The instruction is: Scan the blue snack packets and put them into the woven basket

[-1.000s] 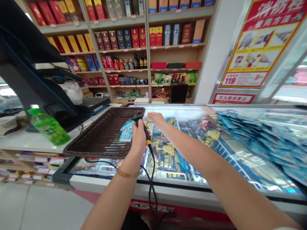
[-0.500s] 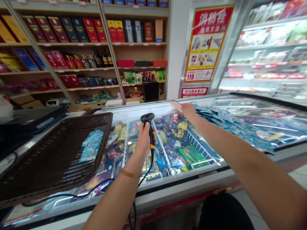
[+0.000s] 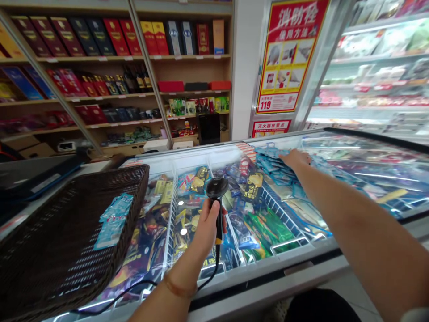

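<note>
In my left hand (image 3: pixel 208 226) is a black handheld barcode scanner (image 3: pixel 217 190), held upright by its handle with the fingers wrapped round it. Its cord runs down and left across the freezer's glass. My right hand (image 3: pixel 296 158) reaches over a heap of small blue packets (image 3: pixel 276 167) on the right, touching them with thumb and fingers apart; its fingertips are partly hidden. Further left, a few similar blue packets (image 3: pixel 114 219) lie in a dark brown woven basket (image 3: pixel 63 241).
Beneath my hands, a chest freezer (image 3: pixel 268 277) contains white wire baskets (image 3: pixel 170 223) of bagged ice creams, including green packs (image 3: pixel 268 226). Shelves of boxed bottles (image 3: pixel 73 38) stand behind. A red and yellow notice (image 3: pixel 288 58) hangs on the wall, beside an upright display cooler (image 3: pixel 378 76).
My right hand has moved right from the red-striped edge onto the blue packets. My left hand and the scanner are lower and slightly right in view, which has itself shifted.
</note>
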Demonstrator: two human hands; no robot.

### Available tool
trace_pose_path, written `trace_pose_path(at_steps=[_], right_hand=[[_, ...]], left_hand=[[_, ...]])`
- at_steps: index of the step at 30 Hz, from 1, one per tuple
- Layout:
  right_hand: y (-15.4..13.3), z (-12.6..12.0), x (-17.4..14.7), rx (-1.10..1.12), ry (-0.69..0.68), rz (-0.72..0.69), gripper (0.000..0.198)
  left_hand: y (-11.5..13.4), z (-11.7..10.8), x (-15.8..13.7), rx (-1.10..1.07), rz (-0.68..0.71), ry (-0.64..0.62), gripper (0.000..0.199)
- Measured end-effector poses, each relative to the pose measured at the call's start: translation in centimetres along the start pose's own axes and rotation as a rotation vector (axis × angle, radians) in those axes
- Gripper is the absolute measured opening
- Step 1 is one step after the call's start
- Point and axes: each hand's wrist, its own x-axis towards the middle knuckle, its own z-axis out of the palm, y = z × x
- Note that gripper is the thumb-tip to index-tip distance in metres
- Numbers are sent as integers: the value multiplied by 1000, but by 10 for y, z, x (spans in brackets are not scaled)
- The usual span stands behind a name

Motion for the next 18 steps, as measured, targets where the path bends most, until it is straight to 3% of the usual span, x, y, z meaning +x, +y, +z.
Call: trace_pose_path(at_steps=[5, 11, 16, 18], right_hand=[[-8, 2, 9, 23, -40, 95, 55], [-21, -7, 6, 261, -63, 131, 27], [-32, -9, -19, 589, -39, -6, 28], [-41, 1, -36, 764, -100, -116, 29]], left_hand=[[4, -1, -4, 19, 64, -52, 52], [3, -6, 4, -16, 72, 35, 50], [-3, -6, 12, -4, 72, 14, 56], [-5, -5, 13, -1, 73, -15, 57]])
